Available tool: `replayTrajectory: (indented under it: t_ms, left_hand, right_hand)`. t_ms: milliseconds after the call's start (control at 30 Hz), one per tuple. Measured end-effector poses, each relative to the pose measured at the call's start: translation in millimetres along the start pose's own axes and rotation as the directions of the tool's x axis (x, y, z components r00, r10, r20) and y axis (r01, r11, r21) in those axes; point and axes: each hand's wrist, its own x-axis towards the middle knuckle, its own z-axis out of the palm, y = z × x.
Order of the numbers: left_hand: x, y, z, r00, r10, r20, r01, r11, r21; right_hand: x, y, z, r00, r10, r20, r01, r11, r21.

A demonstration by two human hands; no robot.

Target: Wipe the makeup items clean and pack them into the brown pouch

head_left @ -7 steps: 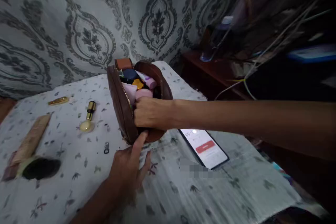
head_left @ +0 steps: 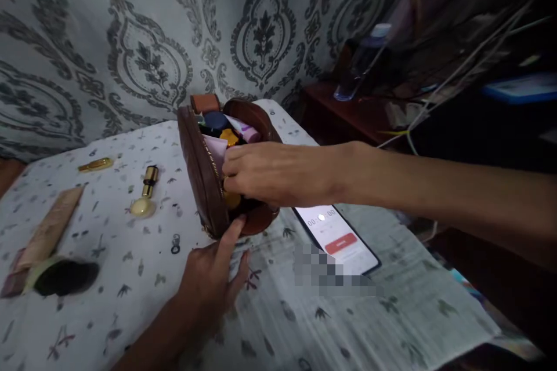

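Observation:
A brown zippered pouch (head_left: 195,177) stands unzipped on the patterned cloth, packed with cosmetics. Inside it I see a dark blue round lid (head_left: 216,121), a pink-and-white tube (head_left: 244,130), a yellow flower-shaped piece (head_left: 229,138) and a pale pink item (head_left: 216,149). My right hand (head_left: 278,174) is over the pouch mouth with fingers curled down into it; what they grip is hidden. Something yellow (head_left: 232,200) shows just under those fingers. My left hand (head_left: 213,272) rests at the near end, index finger stretched onto the pouch rim, thumb apart.
A phone (head_left: 343,243) with a lit screen lies right of the pouch. On the left are a gold clip-like item (head_left: 96,164), a gold-and-black tube (head_left: 150,181), a cream round piece (head_left: 142,206), a beige tube (head_left: 52,229) and a dark oval item (head_left: 65,277). A bottle (head_left: 361,64) stands behind.
My right hand has lifted and shifted slightly right, and the yellow thing under its fingers has come into sight. My left hand stays at the pouch rim.

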Motion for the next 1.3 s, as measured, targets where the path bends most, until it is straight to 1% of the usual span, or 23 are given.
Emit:
replayTrajectory:
  t_ms: [67,133,200,267,367,467,567,700,833,1000,1167,1300]
  left_hand:
    - [-1.4,-0.8,-0.2,1.0,0.001,0.007,-0.001,1.0,-0.02]
    - [-3.2,-1.1,0.1,1.0,-0.004,0.01,0.004,1.0,-0.02]
    - [-4.9,-1.0,1.2,1.0,-0.015,0.016,0.015,1.0,-0.008]
    - [-5.9,-0.5,2.5,0.999,-0.026,0.021,0.026,1.0,0.003]
    - [-5.8,0.6,3.3,1.0,-0.03,0.007,0.03,1.0,0.005]
    - [-4.5,1.5,1.8,0.999,-0.035,0.019,0.035,0.999,-0.018]
    - [-3.8,1.5,-0.1,0.999,-0.031,0.038,0.032,0.999,-0.03]
    - [-3.8,0.3,-1.2,0.998,-0.034,0.047,0.035,0.999,-0.024]
    - [-3.5,0.4,-2.4,0.996,-0.04,0.076,0.042,0.999,-0.028]
    - [-4.2,2.2,-3.0,0.995,-0.056,0.081,0.058,0.998,-0.024]
    - [-4.2,1.2,-1.9,0.996,-0.049,0.08,0.052,0.998,-0.038]
    - [-3.5,0.5,-0.9,0.997,-0.042,0.069,0.043,0.999,-0.017]
  right_hand:
    - [-8.4,1.7,-7.6,0.997,0.074,-0.02,-0.075,0.997,-0.025]
    - [-14.1,2.0,-11.3,0.994,0.106,-0.039,-0.108,0.993,-0.053]
    - [-16.1,0.8,-10.3,0.996,0.073,-0.048,-0.076,0.995,-0.06]
    - [-13.8,-1.0,-5.4,0.999,0.011,-0.031,-0.013,0.997,-0.07]
    - [-3.9,-2.8,5.6,0.997,-0.073,0.01,0.074,0.991,-0.11]
    - [9.7,-4.3,15.8,0.992,-0.109,0.061,0.119,0.974,-0.192]
    - [21.2,-8.5,20.9,0.987,-0.111,0.115,0.137,0.96,-0.245]
    - [28.2,-15.5,19.8,0.989,-0.01,0.146,0.052,0.957,-0.285]
    - [26.9,-14.4,19.3,0.988,-0.009,0.156,0.05,0.964,-0.262]
    - [23.2,-9.4,23.2,0.996,-0.01,0.092,0.035,0.96,-0.279]
    - [22.2,-7.6,23.2,0.992,-0.018,0.127,0.051,0.962,-0.268]
    - [16.7,-1.6,14.2,0.989,-0.062,0.132,0.091,0.971,-0.222]
